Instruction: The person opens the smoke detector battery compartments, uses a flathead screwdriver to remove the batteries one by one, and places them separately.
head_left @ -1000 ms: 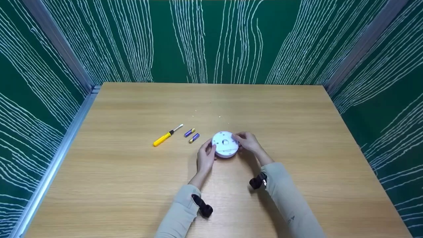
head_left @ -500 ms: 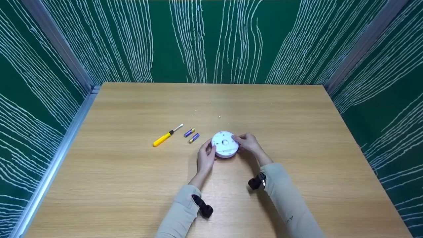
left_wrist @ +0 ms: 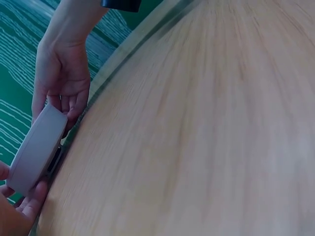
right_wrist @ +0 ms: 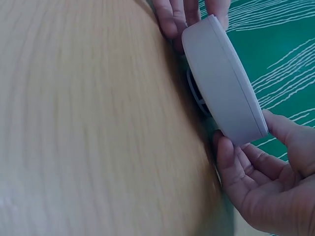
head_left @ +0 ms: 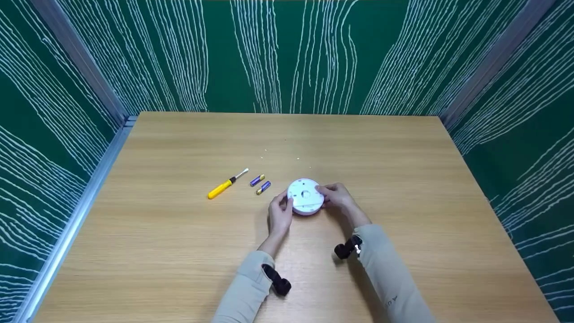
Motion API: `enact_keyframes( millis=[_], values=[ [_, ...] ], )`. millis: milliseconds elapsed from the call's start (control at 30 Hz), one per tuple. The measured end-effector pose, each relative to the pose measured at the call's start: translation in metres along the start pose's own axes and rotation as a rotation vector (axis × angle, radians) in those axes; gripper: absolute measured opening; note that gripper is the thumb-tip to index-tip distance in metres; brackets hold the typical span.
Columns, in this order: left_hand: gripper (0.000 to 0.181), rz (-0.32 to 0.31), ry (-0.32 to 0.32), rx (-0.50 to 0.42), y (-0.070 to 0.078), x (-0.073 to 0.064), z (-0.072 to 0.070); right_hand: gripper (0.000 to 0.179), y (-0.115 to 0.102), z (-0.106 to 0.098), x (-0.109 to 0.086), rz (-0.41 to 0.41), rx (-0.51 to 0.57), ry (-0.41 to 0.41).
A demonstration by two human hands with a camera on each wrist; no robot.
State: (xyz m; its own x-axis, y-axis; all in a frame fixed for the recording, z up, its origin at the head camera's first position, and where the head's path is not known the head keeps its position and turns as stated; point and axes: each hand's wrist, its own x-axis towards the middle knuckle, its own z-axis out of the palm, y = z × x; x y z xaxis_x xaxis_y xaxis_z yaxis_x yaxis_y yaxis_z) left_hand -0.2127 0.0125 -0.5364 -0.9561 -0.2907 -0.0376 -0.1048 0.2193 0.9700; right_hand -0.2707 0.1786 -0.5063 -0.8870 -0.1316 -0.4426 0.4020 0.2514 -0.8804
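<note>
In the head view a round white smoke alarm (head_left: 305, 197) is held between my two hands, its flat back with a central hole facing up. My left hand (head_left: 280, 217) grips its left rim, thumb on the upper edge. On the opposite rim, my right hand (head_left: 337, 196) pinches with the thumb on top and fingers beneath. In the right wrist view the smoke alarm (right_wrist: 224, 83) is seen edge-on, with a dark slotted ring on its lower side close to the tabletop. The left wrist view shows the smoke alarm (left_wrist: 38, 150) edge-on too, gripped at both ends.
Two purple-and-gold batteries, a far battery (head_left: 257, 180) and a near battery (head_left: 263, 187), lie left of the alarm. Further left lies a yellow-handled screwdriver (head_left: 226, 185). Tiny white specks dot the wooden table (head_left: 157, 233) behind. Green walls (head_left: 309, 54) with white lines surround it.
The right hand and forearm have shifted very slightly toward the front and left. Both hands keep their hold on the smoke alarm, which has barely moved.
</note>
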Motion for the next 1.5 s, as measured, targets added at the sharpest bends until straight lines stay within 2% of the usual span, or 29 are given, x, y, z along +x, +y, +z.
enact_keyframes(
  millis=[67,233,433,500,600,700,800,933,1100,1300,1500],
  values=[
    [0.028,0.021,0.024,0.0,-0.001,0.0,0.0,0.044,0.003,-0.001,0.003,0.007,0.023,-0.004],
    [0.025,0.072,0.076,-0.081,-0.003,0.0,0.001,0.043,0.003,-0.002,0.002,0.014,0.08,-0.023],
    [0.023,0.083,0.103,-0.083,-0.003,0.001,0.002,0.042,0.005,-0.002,0.003,0.026,0.129,-0.015],
    [0.023,0.06,0.099,-0.075,-0.002,0.001,0.001,0.042,0.006,-0.002,0.003,0.029,0.135,-0.009],
    [0.024,-0.007,0.071,-0.097,-0.002,0.003,-0.001,0.042,0.007,-0.002,0.003,0.026,0.133,-0.008],
    [0.026,-0.082,0.017,-0.173,-0.002,0.005,-0.004,0.043,0.008,-0.002,0.002,0.022,0.138,-0.006],
    [0.027,-0.104,-0.035,-0.257,0.0,0.007,-0.007,0.043,0.009,-0.003,0.0,0.015,0.148,-0.008],
    [0.029,-0.089,-0.081,-0.303,0.002,0.01,-0.01,0.044,0.01,-0.006,-0.003,-0.007,0.154,-0.017],
    [0.031,-0.062,-0.132,-0.304,0.004,0.015,-0.014,0.049,0.01,-0.01,-0.007,-0.042,0.151,-0.026],
    [0.034,-0.047,-0.218,-0.35,0.008,0.019,-0.018,0.049,0.005,-0.015,-0.014,-0.08,0.184,-0.041],
    [0.036,0.009,-0.272,-0.364,0.009,0.023,-0.021,0.048,0.003,-0.018,-0.019,-0.156,0.151,-0.028]
  ],
)
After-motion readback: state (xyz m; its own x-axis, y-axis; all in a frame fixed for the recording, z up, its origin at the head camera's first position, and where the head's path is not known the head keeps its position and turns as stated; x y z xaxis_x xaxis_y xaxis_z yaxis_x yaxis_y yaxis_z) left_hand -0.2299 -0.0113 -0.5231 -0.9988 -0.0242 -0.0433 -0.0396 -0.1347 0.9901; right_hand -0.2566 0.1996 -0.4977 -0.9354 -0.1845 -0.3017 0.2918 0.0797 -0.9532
